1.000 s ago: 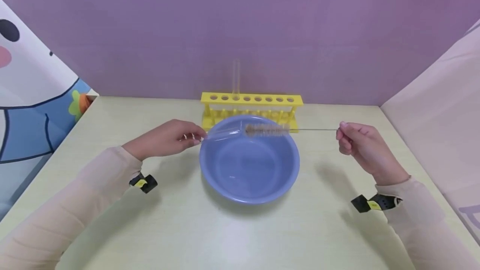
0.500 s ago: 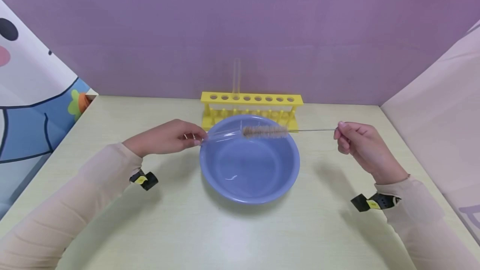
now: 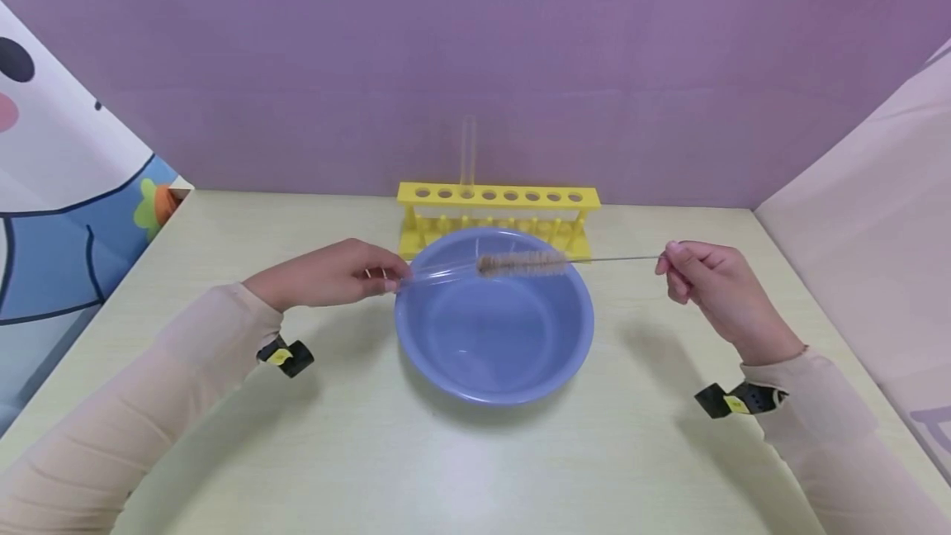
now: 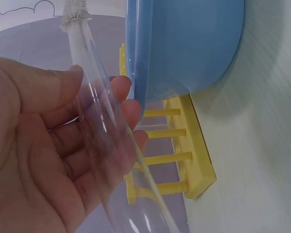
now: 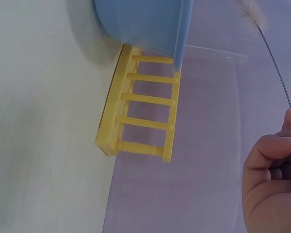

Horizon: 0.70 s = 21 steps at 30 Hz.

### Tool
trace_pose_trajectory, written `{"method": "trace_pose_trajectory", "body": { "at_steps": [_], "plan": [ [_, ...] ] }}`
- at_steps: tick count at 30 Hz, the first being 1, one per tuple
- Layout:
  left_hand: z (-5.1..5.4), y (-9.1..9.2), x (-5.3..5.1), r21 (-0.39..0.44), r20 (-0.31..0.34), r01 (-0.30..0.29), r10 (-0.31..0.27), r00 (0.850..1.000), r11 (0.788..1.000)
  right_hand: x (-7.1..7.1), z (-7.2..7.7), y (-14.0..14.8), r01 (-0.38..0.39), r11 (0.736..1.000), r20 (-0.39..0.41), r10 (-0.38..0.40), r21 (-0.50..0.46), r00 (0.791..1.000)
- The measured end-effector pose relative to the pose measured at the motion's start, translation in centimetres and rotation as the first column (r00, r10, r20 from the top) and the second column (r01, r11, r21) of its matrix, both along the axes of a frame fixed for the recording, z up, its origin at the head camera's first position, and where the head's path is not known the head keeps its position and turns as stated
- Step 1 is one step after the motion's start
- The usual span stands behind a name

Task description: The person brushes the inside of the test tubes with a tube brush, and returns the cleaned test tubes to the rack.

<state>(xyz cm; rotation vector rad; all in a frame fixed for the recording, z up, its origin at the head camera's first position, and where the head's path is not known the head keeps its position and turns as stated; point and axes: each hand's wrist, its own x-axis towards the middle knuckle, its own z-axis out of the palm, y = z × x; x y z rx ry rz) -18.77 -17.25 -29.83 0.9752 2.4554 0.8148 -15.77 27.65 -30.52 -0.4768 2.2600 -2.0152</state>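
My left hand [image 3: 345,272] pinches a clear test tube [image 4: 104,116] between thumb and fingers, its length extending over the left rim of a blue basin [image 3: 490,390]. In line with the tube lies a test tube brush [image 3: 522,263] with pale tan bristles. My right hand [image 3: 716,291] pinches the far end of its thin twisted wire handle [image 5: 276,68]. The tip of the bristles [image 4: 74,13] is at the tube's mouth; whether any are inside is unclear. Both things are held above the basin, nearly level.
Behind the basin stands a yellow test tube rack [image 3: 513,195] with a row of holes and pegs. One clear test tube [image 3: 467,155] stands upright in it. A purple backdrop [image 3: 669,89] rises behind the pale table [image 3: 475,477].
The brush and my right hand have shifted slightly left, bringing the bristle tip closer to the tube's mouth. My left hand has hardly moved.
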Motion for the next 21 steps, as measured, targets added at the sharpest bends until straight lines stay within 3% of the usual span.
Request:
{"method": "trace_pose_trajectory", "body": {
  "at_steps": [9, 21],
  "plan": [
    [0.1, 0.03, 0.14, -0.003, -0.004, 0.01, -0.01, 1.0, 1.0, -0.01, -0.29, -0.03, 0.041, 0.994, -0.088, -0.032, 0.105, 0.996],
    [0.09, 0.2, 0.03, 0.002, -0.02, 0.02, -0.02, 1.0, 1.0, 0.03, -0.31, -0.09, 0.067, 0.988, -0.095, -0.055, 0.139, 0.994]
  ]
}}
